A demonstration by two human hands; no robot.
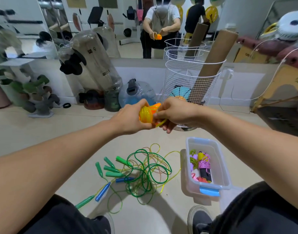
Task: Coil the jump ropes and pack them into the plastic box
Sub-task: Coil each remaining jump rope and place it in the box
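My left hand [130, 118] grips an orange-handled jump rope [145, 114] whose yellow cord is wound round the handles. My right hand [174, 114] pinches the loose yellow end of that cord at the bundle's right side. Both hands are held up in front of me, above the floor. Below them lies a tangled pile of jump ropes [144, 173] with green and blue handles. To its right stands the clear plastic box [220, 168], open, holding coiled ropes in pink, yellow and black.
A white wire basket [183, 78] with cardboard tubes stands behind my hands. Water bags and dumbbells line the mirror wall to the left. My knees and shoes frame the bottom of the view. A wooden bench is at the right.
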